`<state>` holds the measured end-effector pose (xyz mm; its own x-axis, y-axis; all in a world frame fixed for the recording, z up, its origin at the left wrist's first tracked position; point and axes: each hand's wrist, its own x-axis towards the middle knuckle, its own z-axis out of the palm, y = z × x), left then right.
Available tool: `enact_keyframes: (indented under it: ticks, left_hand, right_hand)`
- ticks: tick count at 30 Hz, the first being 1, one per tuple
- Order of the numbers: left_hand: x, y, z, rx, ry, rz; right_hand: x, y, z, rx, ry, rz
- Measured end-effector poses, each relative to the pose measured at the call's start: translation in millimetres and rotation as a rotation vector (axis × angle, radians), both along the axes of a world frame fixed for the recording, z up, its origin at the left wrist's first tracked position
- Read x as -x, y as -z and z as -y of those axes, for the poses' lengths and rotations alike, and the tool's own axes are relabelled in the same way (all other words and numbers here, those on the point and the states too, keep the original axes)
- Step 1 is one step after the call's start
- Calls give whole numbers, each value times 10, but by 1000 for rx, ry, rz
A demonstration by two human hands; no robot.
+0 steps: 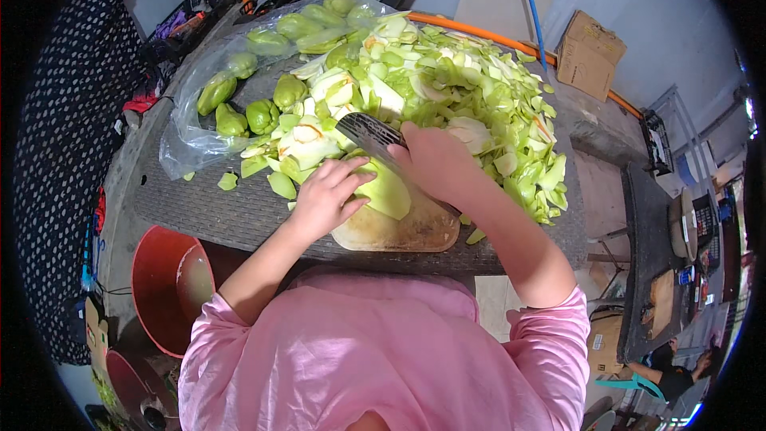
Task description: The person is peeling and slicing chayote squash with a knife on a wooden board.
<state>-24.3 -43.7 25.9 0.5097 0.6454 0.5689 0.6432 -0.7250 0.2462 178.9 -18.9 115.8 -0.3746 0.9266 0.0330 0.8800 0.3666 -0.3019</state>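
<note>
A wide dark-bladed knife (369, 131) is in my right hand (435, 161), whose fingers wrap its handle end; the blade slants up and to the left. Under the blade lies a peeled, pale green chayote piece (388, 194), on a worn wooden cutting board (399, 236). The fingers of my left hand (325, 195) bend over the left side of this piece and press it to the board. The exact place where the edge meets the chayote is hidden. Beyond the board, pale chayote pieces (307, 142) with brownish marks lie heaped.
A large heap of green and white slices and peelings (487, 88) covers the table's (263, 219) right half. Whole chayotes (262, 116) lie in and beside a clear plastic bag (185, 144) at left. Below left stands a red bucket (152, 287). Another person (677, 375) shows far right.
</note>
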Motion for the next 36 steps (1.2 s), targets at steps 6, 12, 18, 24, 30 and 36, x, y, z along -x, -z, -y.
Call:
enact_keyframes:
  ticks: [6,12,18,24,30,36]
  left_hand:
    - [-5,18,1,1,-5,14]
    - [-14,11,4,18,17,14]
    - [14,22,-34,106,27,124]
    - [26,-54,-156,145,2,321]
    - [-418,-695,-622,88,18,381]
    - [-714,-780,-841,583,-74,-92]
  right_hand:
    - [47,-18,-6,28,1,15]
    - [20,30,-11,10,-26,4]
    - [-29,101,31,27,-10,20]
    - [-29,132,-2,84,10,18]
    - [-85,206,22,28,6,-21]
    - [-153,222,-54,52,-33,-121]
